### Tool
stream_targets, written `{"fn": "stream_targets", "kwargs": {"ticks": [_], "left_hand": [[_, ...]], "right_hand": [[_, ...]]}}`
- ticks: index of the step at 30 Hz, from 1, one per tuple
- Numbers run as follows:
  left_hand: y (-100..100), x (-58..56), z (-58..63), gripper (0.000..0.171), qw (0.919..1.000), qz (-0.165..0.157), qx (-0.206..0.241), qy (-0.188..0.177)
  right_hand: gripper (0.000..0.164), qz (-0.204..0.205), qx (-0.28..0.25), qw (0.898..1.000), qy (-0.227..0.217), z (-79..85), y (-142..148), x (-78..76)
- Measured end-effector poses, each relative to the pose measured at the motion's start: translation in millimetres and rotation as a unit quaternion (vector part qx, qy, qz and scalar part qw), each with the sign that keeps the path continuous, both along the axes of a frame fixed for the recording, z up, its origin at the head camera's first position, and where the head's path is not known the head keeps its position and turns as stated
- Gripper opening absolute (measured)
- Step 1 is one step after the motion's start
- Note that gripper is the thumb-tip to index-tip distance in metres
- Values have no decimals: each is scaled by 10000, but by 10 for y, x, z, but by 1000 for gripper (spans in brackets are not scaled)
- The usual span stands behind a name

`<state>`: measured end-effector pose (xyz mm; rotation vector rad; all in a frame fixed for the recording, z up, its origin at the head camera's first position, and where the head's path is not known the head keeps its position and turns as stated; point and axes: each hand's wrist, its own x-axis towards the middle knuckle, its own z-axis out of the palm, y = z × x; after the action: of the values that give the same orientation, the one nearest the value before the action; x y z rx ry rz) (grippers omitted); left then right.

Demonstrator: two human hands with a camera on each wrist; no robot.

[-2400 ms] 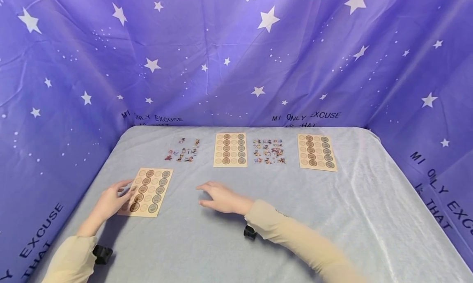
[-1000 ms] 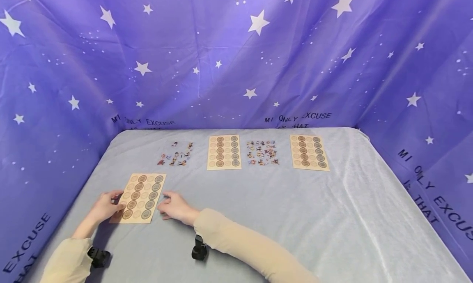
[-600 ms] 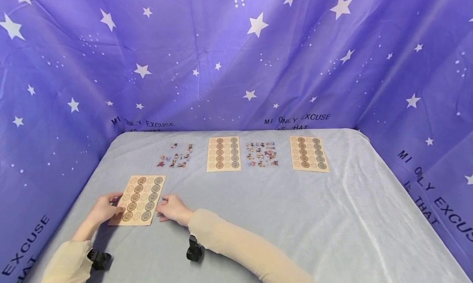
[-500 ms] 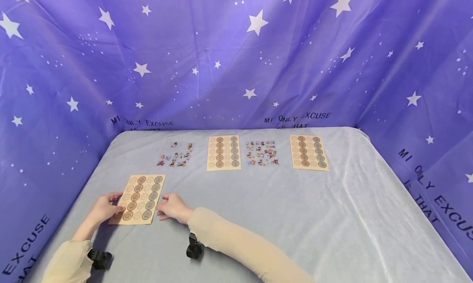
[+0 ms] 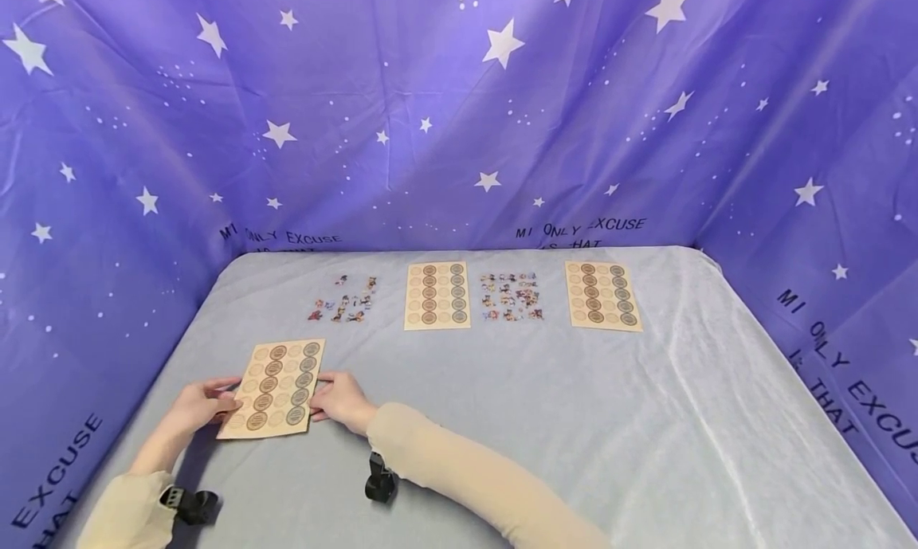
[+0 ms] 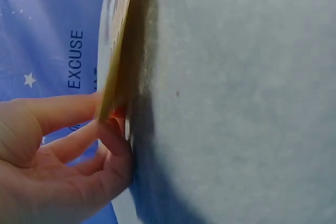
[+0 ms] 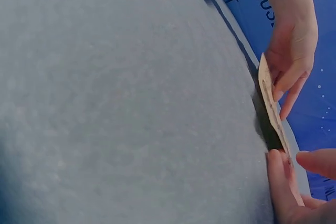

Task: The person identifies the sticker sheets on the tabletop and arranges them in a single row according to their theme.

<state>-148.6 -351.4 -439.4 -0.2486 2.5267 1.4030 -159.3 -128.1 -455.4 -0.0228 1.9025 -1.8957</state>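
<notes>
Cream sheet (image 5: 276,386): thin, rectangular, printed with circles; I see it front left, at least partly raised off the tabletop (image 5: 538,421).
Left grip (image 5: 190,409): thumb and fingers nearly closed, pinching its left edge.
Right grip (image 5: 344,401): likewise pinching the right edge.
Far row: matching sheets (image 5: 437,294), clear figure-printed sheets (image 5: 512,298).
Tabletop covering: soft, blue-grey cloth.
</notes>
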Motion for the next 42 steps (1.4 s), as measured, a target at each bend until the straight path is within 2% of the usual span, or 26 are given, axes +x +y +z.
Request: {"fn": "stream_targets", "kwargs": {"ticks": [6,11,13,15,16,18,20,26,36,42], "left_hand": [[34,26,-22,59,9949,24,1010,-48],[75,25,-2,57,9928,126,1194,22],[41,-9,-63,50,9904,126,1375,26],[60,-26,-71,53,9900,111,1409,26],[54,-43,-83,48,9883,101,1524,-1],[66,-67,-95,48,9874,81,1580,6],[136,-67,-35,57,9900,96,1405,-22],[245,-113,-6,64,9944,108,1043,-105],[314,-174,-30,61,9953,49,953,-154],[356,-182,-37,57,9994,-42,326,-107]], "right_hand": [[45,-611,-288,9976,-173,-9,9,18],[46,-806,-342,9960,-204,1,22,46],[46,-845,-329,9958,-137,0,36,54],[47,-877,-330,9955,-118,4,61,61],[47,-892,-338,9954,-100,5,73,62],[47,-918,-332,9952,-75,10,96,61],[48,-969,-337,9947,-95,8,113,57],[46,-1016,-225,9945,-115,7,170,37],[47,-909,-101,9958,-9,-6,244,25],[49,-803,120,9967,-33,-13,294,16]]}}
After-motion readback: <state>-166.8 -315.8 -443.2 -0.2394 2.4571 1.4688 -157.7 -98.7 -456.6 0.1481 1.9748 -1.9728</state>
